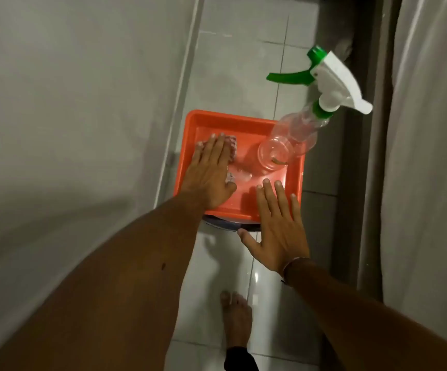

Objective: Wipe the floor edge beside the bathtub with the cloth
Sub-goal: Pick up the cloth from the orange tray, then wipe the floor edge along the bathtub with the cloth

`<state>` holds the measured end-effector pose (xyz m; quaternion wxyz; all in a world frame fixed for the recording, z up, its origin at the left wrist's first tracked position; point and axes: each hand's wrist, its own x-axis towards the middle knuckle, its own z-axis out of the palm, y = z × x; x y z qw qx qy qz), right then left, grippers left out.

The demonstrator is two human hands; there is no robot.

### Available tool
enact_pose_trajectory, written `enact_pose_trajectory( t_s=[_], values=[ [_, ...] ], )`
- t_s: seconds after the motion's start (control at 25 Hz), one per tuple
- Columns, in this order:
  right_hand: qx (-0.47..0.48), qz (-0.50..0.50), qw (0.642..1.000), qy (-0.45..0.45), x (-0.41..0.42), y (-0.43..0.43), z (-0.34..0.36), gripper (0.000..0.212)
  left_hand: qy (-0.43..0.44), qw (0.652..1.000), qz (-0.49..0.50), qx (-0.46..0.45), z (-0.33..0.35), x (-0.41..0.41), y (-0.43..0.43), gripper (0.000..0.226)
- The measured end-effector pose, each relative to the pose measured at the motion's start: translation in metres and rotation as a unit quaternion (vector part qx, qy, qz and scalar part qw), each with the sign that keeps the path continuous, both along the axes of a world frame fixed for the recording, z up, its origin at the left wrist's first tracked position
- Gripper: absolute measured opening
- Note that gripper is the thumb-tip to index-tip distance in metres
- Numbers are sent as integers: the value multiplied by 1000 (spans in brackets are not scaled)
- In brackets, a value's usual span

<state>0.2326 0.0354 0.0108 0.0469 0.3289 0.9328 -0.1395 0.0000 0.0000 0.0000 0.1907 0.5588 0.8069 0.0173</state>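
Note:
An orange tray (243,121) sits raised above the tiled floor (233,65). Inside it lies a pale pink cloth (44,148), mostly hidden under my left hand (209,172), which rests flat on the cloth with fingers stretched out. My right hand (276,226) hovers open over the tray's near right corner, fingers apart, holding nothing. The white bathtub side (69,103) fills the left of the view, and its bottom edge meets the floor along a grey strip (182,84).
A clear spray bottle (294,140) with a green and white trigger head (332,79) stands in the tray's right half. A grey curtain (428,156) and dark frame (361,183) line the right side. My bare foot (237,319) stands on the glossy tiles below.

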Motion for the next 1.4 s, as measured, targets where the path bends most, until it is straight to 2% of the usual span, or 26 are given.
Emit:
enact_pose_trajectory(
  t_s=[0.16,0.48,0.68,0.84,1.0,1.08,1.16,1.28,1.4],
  values=[
    [-2,-13,1000,4,0,0,-24,99,-30,999,7,-25,-30,-10,8,97],
    [20,-16,999,22,2,-4,-35,96,-75,994,80,20,-37,3,13,73],
    [11,-9,1000,23,2,-1,-24,99,-103,989,95,57,-10,1,3,65],
    [41,2,998,39,6,-15,10,101,-108,985,107,87,52,5,-23,60],
    [61,-19,997,39,23,-58,50,102,-130,984,89,89,117,25,-80,82],
    [65,-32,997,36,36,-92,63,101,-105,985,101,92,130,39,-123,71],
    [69,-41,996,37,51,-130,66,99,-75,987,106,95,125,57,-168,67],
    [67,-59,996,27,73,-185,56,98,-48,989,104,91,103,90,-230,76],
    [61,-62,996,4,97,-242,31,98,-30,993,106,37,62,127,-294,81]
  ],
)
